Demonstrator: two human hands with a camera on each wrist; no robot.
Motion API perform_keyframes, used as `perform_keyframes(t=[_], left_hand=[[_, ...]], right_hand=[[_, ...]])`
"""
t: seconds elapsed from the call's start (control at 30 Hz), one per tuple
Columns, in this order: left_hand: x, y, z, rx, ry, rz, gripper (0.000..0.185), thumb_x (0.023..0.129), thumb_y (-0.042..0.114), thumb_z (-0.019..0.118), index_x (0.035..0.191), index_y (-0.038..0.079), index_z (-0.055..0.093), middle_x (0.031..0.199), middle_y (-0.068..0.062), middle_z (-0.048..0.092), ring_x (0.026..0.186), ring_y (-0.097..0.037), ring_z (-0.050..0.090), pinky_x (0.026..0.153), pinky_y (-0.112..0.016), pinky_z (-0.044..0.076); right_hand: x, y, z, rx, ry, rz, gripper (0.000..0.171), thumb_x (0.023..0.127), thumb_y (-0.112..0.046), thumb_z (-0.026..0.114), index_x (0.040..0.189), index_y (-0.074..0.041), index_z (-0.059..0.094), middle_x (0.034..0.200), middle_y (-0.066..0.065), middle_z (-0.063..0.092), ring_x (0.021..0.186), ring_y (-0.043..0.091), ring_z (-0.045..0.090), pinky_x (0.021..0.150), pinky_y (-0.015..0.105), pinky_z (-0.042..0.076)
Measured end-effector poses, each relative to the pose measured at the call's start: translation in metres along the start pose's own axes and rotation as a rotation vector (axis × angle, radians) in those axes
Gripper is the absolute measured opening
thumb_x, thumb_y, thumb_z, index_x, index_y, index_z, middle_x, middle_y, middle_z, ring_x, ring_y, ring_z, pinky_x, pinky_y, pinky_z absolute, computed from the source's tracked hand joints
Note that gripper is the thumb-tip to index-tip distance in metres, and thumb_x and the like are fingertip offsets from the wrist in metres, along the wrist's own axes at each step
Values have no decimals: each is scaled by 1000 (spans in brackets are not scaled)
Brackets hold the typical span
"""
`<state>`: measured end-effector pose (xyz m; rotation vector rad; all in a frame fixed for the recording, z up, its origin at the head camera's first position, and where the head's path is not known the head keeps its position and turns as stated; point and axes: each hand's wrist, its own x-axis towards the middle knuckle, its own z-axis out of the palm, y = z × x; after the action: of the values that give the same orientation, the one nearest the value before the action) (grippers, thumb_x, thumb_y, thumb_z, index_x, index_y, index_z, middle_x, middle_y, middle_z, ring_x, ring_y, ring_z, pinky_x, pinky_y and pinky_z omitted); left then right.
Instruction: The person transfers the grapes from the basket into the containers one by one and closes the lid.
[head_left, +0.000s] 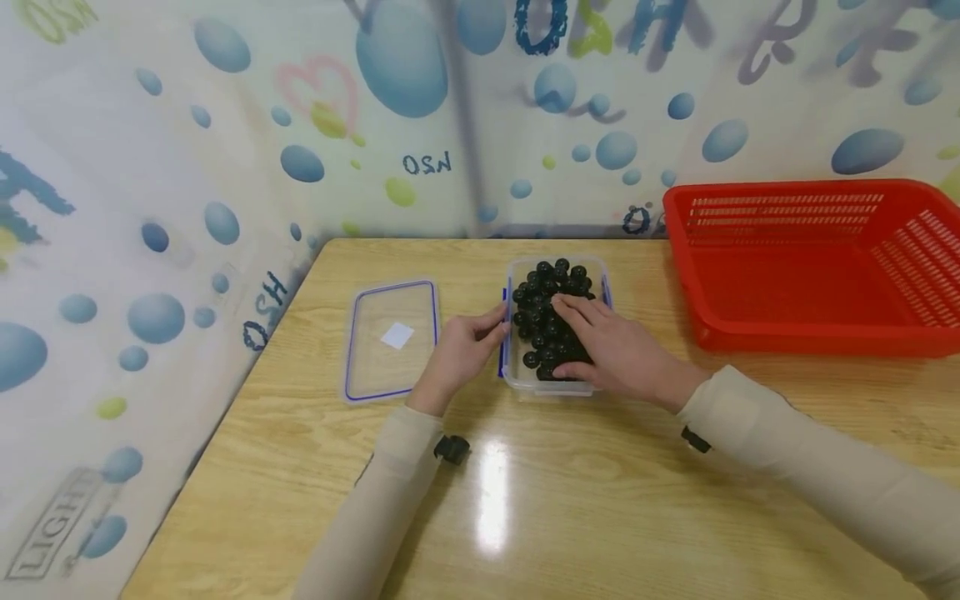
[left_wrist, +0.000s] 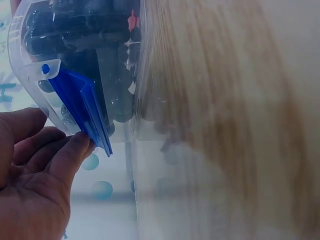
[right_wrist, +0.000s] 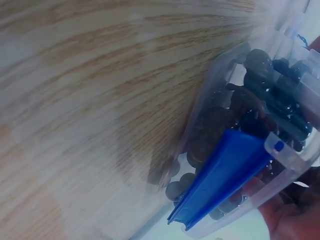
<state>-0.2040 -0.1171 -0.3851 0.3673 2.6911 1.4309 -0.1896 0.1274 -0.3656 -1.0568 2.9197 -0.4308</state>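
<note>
Dark grapes (head_left: 536, 312) fill a clear plastic container (head_left: 513, 385) with blue side latches, heaped above its rim at the far end. My right hand (head_left: 618, 350) lies over the grapes, fingers extended and thumb spread towards the near rim, covering part of the bunch. At the container's left side, my left hand (head_left: 463, 346) touches the wall with its fingertips. In the left wrist view, the fingertips meet a blue latch (left_wrist: 80, 102) that hangs down, with the thumb beside the container's edge. Another blue latch (right_wrist: 222, 172) hangs open in the right wrist view.
A clear lid (head_left: 375, 379) with a blue seal and a white label (head_left: 397, 335) lies left of the container. At the right stands a large red plastic basket (head_left: 817, 337). A patterned wall covering (head_left: 510, 133) borders the wooden table (head_left: 585, 500) behind and at left.
</note>
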Motion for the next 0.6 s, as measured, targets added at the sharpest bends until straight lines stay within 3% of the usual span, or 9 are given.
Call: perform_keyframes(t=[0.2,0.4,0.5,0.6], left_hand=[[-9,1,-15,7,59,47,40,98,18,64,137,8,57,137,-8,56,111,-22,63,81,-26,56],[-21,3,-55,-38,156,5,38,97,15,65,134,5,60,134,-10,59,116,-24,61,86,-27,54],[-28,-6,-81,-18,213,-62,36,97,17,65,131,4,62,129,-12,62,116,-24,61,89,-31,54],[-36,-18,-108,-8,274,-153,35,97,19,65,128,3,65,125,-12,65,114,-24,61,93,-36,52]], right_hand=[[3,-5,-11,99,-56,33,92,91,-48,68,156,-3,19,156,21,25,140,40,29,110,54,31],[24,-26,-37,175,77,68,68,97,-35,64,149,-3,36,144,19,41,130,36,40,109,53,34],[49,-50,-44,364,98,144,49,98,-25,62,139,-3,47,132,15,50,119,30,49,100,47,43],[85,-75,-43,618,56,238,37,98,-19,61,131,-3,53,123,12,56,110,26,56,91,40,49]])
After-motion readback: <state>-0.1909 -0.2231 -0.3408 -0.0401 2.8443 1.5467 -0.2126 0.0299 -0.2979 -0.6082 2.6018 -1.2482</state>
